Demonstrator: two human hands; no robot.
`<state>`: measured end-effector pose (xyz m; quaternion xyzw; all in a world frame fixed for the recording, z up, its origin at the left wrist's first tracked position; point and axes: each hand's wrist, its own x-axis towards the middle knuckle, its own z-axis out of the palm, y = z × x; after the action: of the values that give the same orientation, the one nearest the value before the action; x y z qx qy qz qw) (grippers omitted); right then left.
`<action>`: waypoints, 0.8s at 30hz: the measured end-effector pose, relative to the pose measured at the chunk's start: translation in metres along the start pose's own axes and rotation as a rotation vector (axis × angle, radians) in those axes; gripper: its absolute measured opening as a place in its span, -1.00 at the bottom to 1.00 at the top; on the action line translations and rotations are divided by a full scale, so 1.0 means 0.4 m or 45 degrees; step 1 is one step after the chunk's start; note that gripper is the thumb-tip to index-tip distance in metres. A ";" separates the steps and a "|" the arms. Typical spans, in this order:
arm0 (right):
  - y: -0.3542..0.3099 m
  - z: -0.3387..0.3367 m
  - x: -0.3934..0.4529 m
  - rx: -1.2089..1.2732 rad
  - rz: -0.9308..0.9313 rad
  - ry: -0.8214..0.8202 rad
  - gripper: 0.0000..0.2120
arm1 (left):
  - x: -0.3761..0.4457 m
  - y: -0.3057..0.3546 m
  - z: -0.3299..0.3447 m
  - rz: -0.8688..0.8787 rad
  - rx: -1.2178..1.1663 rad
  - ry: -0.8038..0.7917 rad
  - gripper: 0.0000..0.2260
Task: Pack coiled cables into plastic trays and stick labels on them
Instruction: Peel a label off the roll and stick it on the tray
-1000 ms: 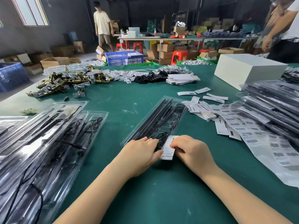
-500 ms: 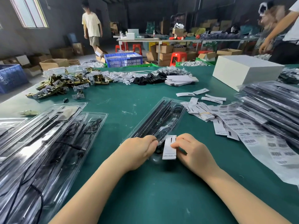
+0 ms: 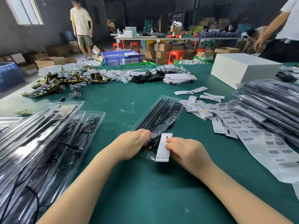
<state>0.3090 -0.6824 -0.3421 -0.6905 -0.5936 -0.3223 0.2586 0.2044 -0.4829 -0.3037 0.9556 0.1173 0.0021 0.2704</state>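
**Both hands on the near end of a clear tray**

Head view: a long clear plastic tray (image 3: 159,116) lies slantwise on the green table (image 3: 145,191), its far end pointing up and to the right. Through its glossy, rippled shell show straight black rods side by side and, toward the near end, a dark coiled cable (image 3: 153,143). The left hand (image 3: 131,146) has its fingers curled over the tray's near left edge, gripping it. The right hand (image 3: 186,151) pinches a narrow white label (image 3: 164,147) between thumb and fingertips; the label lies lengthwise over the tray's near end, with a black mark near its top and small print at its bottom.

Left of the hands, a stack of filled trays (image 3: 42,143) spreads across the table. Right, another stack of trays (image 3: 271,107) sits beside barcode sheets (image 3: 258,135) and loose white labels (image 3: 199,109). Farther off lie brass hardware (image 3: 64,81) and a white box (image 3: 242,68).
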 end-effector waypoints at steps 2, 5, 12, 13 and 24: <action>0.007 0.015 0.010 -0.023 0.054 0.009 -0.90 | 0.000 -0.002 0.003 -0.003 0.016 -0.001 -0.67; 0.014 0.040 0.031 -0.063 0.131 -0.083 -0.82 | 0.001 -0.001 0.003 -0.014 0.023 0.004 -0.68; 0.015 0.044 0.070 0.020 0.176 -0.263 -0.89 | -0.005 0.010 0.002 -0.014 0.050 0.010 -0.68; 0.018 0.039 0.068 0.045 0.172 -0.316 -0.84 | -0.007 0.014 0.005 -0.005 0.074 0.016 -0.67; 0.048 0.041 0.014 0.458 0.525 -0.652 -0.72 | -0.050 0.018 0.062 0.193 0.368 0.180 -0.53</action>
<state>0.3305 -0.6698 -0.3484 -0.7973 -0.5348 0.0290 0.2784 0.1881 -0.5063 -0.3201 0.9881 0.0626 0.0727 0.1206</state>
